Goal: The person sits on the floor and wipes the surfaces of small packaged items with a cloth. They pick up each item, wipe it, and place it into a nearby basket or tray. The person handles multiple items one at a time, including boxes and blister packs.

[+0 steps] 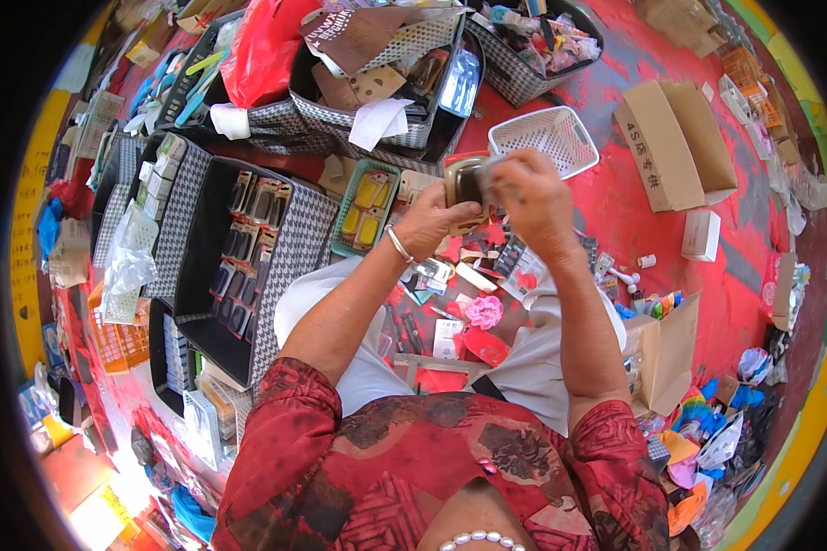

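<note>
In front of me my left hand [427,220] grips a small carded blister pack [466,182] with a dark olive-brown item in it, thumb lying across its front. My right hand [531,197] is curled at the pack's right edge and smeared by motion. Something greyish shows at its fingertips, too blurred to name. Left of my left hand stands a green basket [342,241] of yellow packaged items. Further left, a black-lined houndstooth box [190,285] holds rows of similar carded packs. A white perforated basket [574,165] is just beyond my right hand.
Houndstooth bins [524,84] full of packages stand ahead, with a red plastic bag [259,55] among them. An opened cardboard box [652,151] and a small white box [700,235] are at right. Between my legs lie a pink flower [484,312], pens and small items.
</note>
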{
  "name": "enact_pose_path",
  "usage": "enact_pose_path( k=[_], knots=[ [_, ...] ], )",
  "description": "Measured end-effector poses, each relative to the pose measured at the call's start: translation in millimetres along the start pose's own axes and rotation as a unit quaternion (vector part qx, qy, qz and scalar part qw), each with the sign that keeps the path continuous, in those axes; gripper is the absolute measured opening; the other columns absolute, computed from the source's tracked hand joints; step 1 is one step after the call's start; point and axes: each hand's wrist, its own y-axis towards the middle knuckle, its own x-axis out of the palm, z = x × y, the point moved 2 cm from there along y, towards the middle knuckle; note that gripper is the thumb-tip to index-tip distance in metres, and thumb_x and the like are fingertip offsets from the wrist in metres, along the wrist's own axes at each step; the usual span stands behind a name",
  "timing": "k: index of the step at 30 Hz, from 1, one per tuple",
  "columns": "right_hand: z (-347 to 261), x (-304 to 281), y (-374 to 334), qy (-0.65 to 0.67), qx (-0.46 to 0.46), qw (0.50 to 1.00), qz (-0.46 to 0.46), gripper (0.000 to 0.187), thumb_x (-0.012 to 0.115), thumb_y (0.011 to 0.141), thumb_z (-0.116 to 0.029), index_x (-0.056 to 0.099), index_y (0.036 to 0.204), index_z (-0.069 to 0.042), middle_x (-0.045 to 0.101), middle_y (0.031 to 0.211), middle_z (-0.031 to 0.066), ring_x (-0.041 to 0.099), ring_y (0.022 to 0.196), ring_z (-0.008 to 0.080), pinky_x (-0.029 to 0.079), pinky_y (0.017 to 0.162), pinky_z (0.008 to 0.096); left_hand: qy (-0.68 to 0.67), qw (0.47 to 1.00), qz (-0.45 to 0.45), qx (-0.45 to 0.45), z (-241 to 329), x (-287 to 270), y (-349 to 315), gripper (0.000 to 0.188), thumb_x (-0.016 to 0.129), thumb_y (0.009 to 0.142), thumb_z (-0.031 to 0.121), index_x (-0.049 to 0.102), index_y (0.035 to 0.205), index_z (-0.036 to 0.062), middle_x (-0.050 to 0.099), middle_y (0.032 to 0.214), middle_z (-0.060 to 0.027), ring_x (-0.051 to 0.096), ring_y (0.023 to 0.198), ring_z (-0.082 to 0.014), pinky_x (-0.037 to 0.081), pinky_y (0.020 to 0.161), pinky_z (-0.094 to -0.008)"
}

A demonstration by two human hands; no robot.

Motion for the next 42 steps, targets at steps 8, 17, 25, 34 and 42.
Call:
enact_pose_path(
  k=[8,17,25,34,42],
  knots=[
    [22,-7,1,0.102,0.164,0.971,0.144,0.009,0.063,0.076,-0.007,0.06,0.082,-0.001,0.057,0.077,0.0085,0.055,0.071,0.0186,0.043,0.067,0.0283,-0.302,0.948,-0.047,-0.089,4,-2,-3,0.052,0.034,0.092,0.046,0.038,0.126,0.0064,0.051,0.118,-0.0176,0.056,0.102,-0.0274,0.049,0.082,-0.0408],
    [-46,45,-15,0.047,-0.083,0.991,-0.091,0.009,0.06,0.072,-0.006,0.058,0.08,-0.006,0.054,0.085,0.01,0.051,0.079,0.0304,0.042,0.067,0.0389,-0.298,0.941,0.141,-0.073,-14,-14,3,0.05,0.036,0.088,0.055,0.056,0.094,0.01,0.063,0.084,-0.0066,0.062,0.069,-0.0198,0.052,0.063,-0.0334],
    [18,8,-2,0.006,0.263,0.965,0.006,0.011,0.061,0.078,-0.01,0.061,0.083,0.0,0.06,0.076,0.0112,0.056,0.07,0.0184,0.044,0.065,0.0299,-0.259,0.966,0.025,0.002,4,-25,2,0.062,0.022,0.089,0.058,0.05,0.115,0.0097,0.06,0.101,-0.0092,0.06,0.089,-0.0243,0.05,0.074,-0.0453],
    [19,25,-16,0.41,0.405,0.809,-0.12,0.027,0.058,0.084,-0.025,0.064,0.087,0.001,0.06,0.079,0.0033,0.053,0.071,0.0102,0.043,0.065,0.0239,-0.348,0.935,0.051,0.049,18,-39,-7,0.051,0.038,0.089,0.049,0.049,0.117,0.0074,0.059,0.102,-0.0135,0.06,0.089,-0.0234,0.051,0.073,-0.0404],
    [-14,57,-29,0.507,0.429,0.727,-0.176,0.022,0.052,0.088,-0.019,0.058,0.098,0.0,0.06,0.087,0.0046,0.058,0.075,0.0115,0.048,0.065,0.0249,-0.337,0.907,0.139,0.21,9,-14,-1,0.03,0.061,0.08,0.016,0.053,0.107,0.0058,0.059,0.095,-0.004,0.057,0.087,-0.0143,0.05,0.074,-0.0331]
  ],
)
